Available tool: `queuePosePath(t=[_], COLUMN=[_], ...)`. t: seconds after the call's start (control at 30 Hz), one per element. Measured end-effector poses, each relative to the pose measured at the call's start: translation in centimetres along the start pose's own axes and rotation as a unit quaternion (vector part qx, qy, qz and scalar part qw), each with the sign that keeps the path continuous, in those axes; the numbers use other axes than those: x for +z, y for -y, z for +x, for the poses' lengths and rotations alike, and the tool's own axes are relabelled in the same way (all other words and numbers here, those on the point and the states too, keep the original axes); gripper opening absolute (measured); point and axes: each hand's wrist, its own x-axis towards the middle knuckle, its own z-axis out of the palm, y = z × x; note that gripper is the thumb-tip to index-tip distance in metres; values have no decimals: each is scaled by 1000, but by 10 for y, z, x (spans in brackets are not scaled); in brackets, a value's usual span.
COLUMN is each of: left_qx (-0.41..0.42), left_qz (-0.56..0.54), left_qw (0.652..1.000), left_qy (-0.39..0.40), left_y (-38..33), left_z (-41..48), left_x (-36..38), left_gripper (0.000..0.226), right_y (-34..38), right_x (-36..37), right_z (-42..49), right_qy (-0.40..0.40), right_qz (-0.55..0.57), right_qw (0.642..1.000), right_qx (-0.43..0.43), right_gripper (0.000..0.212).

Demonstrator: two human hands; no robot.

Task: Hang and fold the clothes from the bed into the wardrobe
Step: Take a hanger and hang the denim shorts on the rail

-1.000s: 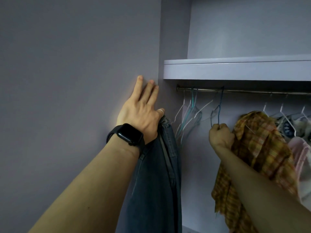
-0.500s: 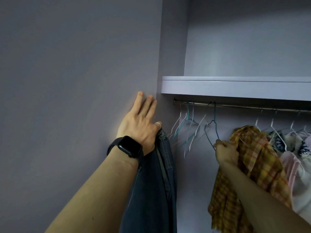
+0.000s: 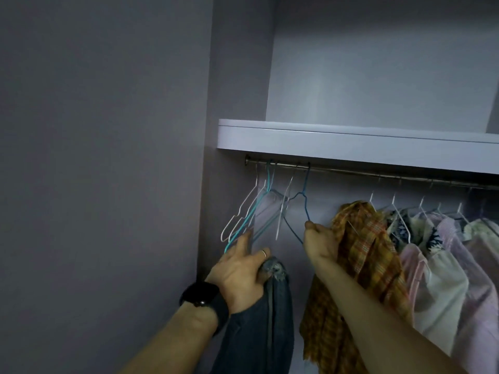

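Head view: grips the bunched jeans (image 3: 259, 319) in the left hand (image 3: 240, 271), lower fingers curled round the waistband, forefinger stretched up to the empty hangers (image 3: 253, 211). Pinches the blue hanger (image 3: 304, 184), hooked on the rail (image 3: 378, 172) under the shelf (image 3: 351, 147), in the tightly closed right hand (image 3: 321, 245). Presses the checked shirt (image 3: 359, 265) against that wrist, beside the hung clothes (image 3: 445, 252).

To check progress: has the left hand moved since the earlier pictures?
Yes. The left hand, holding the jeans, left the wall and went right, past its corner, to the empty hangers under the rail.
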Motion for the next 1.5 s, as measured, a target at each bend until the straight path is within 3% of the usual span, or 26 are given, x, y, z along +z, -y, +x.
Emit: queuePosePath(t=[0.1,0.23,0.37,0.47,0.67,0.8,0.93,1.07,1.1,1.23,1.43,1.5], left_qx=[-19,-24,-53,-73,-65,-23,8,50,42,3,-27,-34], left_qz=[-114,-244,-314,-274,-155,118,198,235,244,269,239,223], left_qw=[992,969,948,958,982,977,965,942,938,929,939,946], left_qy=[-41,-35,-23,-52,-90,-177,-171,-235,-241,-255,-245,-234], left_y=[-8,-19,-16,-13,-4,-9,-9,3,6,13,5,8], left_z=[34,72,93,96,100,94,85,85,86,88,84,85], left_x=[9,20,43,59,67,68,65,60,59,48,44,45], left_gripper=[27,6,20,27,12,37,43,28,26,30,30,36], right_y=[-6,-7,-16,-23,-28,-36,-42,-19,-16,-18,-14,-14], right_x=[2,0,-7,-10,-16,-11,4,3,1,-10,-12,-27], right_z=[3,4,9,11,25,26,18,29,31,34,29,29], right_qy=[2,23,25,24,-59,-83,-57,12,6,-144,-139,-129], right_qz=[2,58,73,41,-147,-196,-215,-61,-78,-201,-232,-199], right_qw=[1000,998,997,998,984,973,971,998,997,963,951,963], right_qx=[-4,-2,-10,-32,-82,-93,-88,-20,-23,-110,-147,-131], right_gripper=[39,37,36,39,40,39,36,46,47,45,43,42])
